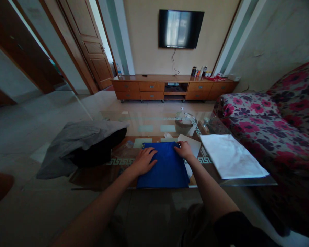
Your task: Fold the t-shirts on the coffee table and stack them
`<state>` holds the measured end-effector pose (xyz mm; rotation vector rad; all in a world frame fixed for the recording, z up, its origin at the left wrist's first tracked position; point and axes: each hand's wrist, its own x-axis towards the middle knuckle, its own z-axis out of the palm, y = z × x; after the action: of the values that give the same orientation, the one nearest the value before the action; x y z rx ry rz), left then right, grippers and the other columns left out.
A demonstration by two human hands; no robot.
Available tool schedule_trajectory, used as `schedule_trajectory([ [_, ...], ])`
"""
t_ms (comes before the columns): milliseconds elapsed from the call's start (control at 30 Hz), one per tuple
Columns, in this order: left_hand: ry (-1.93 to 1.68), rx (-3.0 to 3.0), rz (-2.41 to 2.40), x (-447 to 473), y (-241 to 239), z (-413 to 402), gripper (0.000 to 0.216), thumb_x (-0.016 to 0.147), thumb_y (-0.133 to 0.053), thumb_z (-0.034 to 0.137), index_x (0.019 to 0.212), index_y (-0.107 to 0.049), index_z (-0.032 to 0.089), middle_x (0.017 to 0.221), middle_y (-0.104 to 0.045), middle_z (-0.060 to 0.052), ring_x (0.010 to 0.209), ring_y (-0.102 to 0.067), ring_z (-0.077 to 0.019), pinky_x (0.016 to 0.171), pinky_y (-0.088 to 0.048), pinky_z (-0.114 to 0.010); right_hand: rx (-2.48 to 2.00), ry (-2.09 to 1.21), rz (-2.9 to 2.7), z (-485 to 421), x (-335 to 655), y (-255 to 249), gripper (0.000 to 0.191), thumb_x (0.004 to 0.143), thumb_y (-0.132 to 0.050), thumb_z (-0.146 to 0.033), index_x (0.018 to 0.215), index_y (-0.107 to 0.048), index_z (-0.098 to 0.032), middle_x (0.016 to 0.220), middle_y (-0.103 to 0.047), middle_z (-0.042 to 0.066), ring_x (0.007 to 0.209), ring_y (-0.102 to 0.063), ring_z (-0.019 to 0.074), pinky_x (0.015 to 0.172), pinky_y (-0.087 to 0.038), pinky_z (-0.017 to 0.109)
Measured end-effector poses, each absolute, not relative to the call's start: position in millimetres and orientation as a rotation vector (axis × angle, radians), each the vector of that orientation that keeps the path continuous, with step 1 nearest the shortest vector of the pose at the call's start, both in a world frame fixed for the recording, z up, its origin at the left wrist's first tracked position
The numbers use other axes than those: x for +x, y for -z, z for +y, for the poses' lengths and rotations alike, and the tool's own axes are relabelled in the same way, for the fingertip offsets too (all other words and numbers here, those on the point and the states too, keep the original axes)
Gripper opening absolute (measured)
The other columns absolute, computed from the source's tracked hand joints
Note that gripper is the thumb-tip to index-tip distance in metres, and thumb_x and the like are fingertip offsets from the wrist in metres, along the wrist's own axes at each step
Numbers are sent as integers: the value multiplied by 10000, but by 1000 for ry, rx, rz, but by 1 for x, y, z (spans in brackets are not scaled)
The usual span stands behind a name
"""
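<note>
A folded blue cloth (167,168) lies flat as a neat rectangle on the glass table in front of me, a small yellowish tag at its far left corner. My left hand (145,160) rests on its left side, palm down with the fingers spread. At the far right corner, my right hand (183,150) has its fingers bent and closed on the cloth's edge. Pale paper (193,145) shows partly from beneath the cloth and my right hand.
A white folded cloth (231,156) lies on the right of the glass table (141,120). Heaped on the left is a grey and black garment (79,140). A floral sofa (260,127) stands at right; a wooden TV cabinet (151,87) is along the far wall.
</note>
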<state>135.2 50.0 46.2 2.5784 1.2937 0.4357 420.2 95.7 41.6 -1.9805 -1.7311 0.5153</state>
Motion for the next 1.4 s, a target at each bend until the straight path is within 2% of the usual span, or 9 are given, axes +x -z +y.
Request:
schedule_trajectory([
  [100, -440, 2576, 1275, 133, -48, 49, 463, 991, -514, 403, 1433, -527, 264, 1521, -484, -109, 1406, -433, -311, 1179, -328, -503, -1982, -473, -1729, 100, 415, -42, 284, 812, -689, -168, 1086, -744, -115, 1139, -699, 181, 1127, -645, 277, 1042, -453, 341],
  [233, -447, 2560, 1272, 127, -46, 51, 437, 992, -516, 397, 1405, -550, 258, 1509, -488, -115, 1389, -449, -314, 1173, -341, -507, -1933, -491, -1761, 103, 416, -43, 228, 826, -647, -135, 1041, -719, -156, 1064, -734, 113, 1017, -673, 233, 956, -480, 310],
  [567, -436, 2546, 1258, 122, -35, 49, 453, 1000, -506, 398, 1427, -528, 249, 1510, -477, -126, 1379, -461, -304, 1190, -327, -515, -1827, -470, -1754, 100, 418, -41, 221, 971, -535, -194, 1177, -614, -178, 1093, -739, 122, 1010, -688, 231, 908, -474, 302],
  [733, -399, 2565, 1291, 125, -30, 46, 511, 1020, -467, 419, 1495, -461, 229, 1529, -464, -147, 1407, -442, -302, 1197, -316, -519, -1787, -460, -1772, 97, 418, -44, 265, 1016, -469, -245, 1250, -583, -197, 1081, -736, 114, 1002, -692, 242, 894, -469, 300],
  [833, -382, 2581, 1323, 127, -26, 44, 534, 1035, -432, 448, 1518, -434, 223, 1571, -430, -148, 1444, -410, -302, 1207, -302, -526, -1800, -463, -1795, 96, 420, -47, 355, 999, -510, -273, 1341, -542, -180, 1120, -715, 120, 1028, -679, 242, 921, -477, 310],
  [933, -360, 2610, 1366, 129, -21, 42, 555, 1053, -372, 467, 1552, -393, 225, 1627, -376, -131, 1496, -352, -300, 1229, -264, -531, -1970, -314, -1760, 87, 415, -52, 505, 966, -561, -309, 1422, -480, -107, 1294, -619, 203, 1170, -611, 298, 995, -470, 389],
  [1033, -362, 2646, 1408, 132, -18, 40, 578, 1060, -331, 494, 1578, -363, 240, 1662, -339, -98, 1534, -297, -290, 1252, -224, -521, -2032, -98, -1817, 70, 397, -56, 531, 997, -498, -355, 1465, -465, -107, 1441, -502, 239, 1299, -509, 351, 1069, -425, 472],
  [1267, -376, 2676, 1451, 137, -11, 33, 717, 1035, -331, 591, 1627, -273, 190, 1694, -273, -101, 1574, -200, -270, 1272, -203, -485, -1817, -106, -2337, 43, 378, -31, 673, 1050, -353, -539, 1636, -293, -213, 1712, -200, 87, 1571, -144, 297, 1242, -199, 482],
  [1400, -363, 2694, 1438, 136, -12, 31, 733, 1016, -378, 603, 1633, -264, 225, 1703, -252, -75, 1578, -186, -268, 1274, -196, -488, -1882, -100, -2341, 43, 389, -18, 737, 1037, -322, -613, 1656, -237, -222, 1725, -137, 75, 1583, -114, 278, 1258, -138, 470],
])
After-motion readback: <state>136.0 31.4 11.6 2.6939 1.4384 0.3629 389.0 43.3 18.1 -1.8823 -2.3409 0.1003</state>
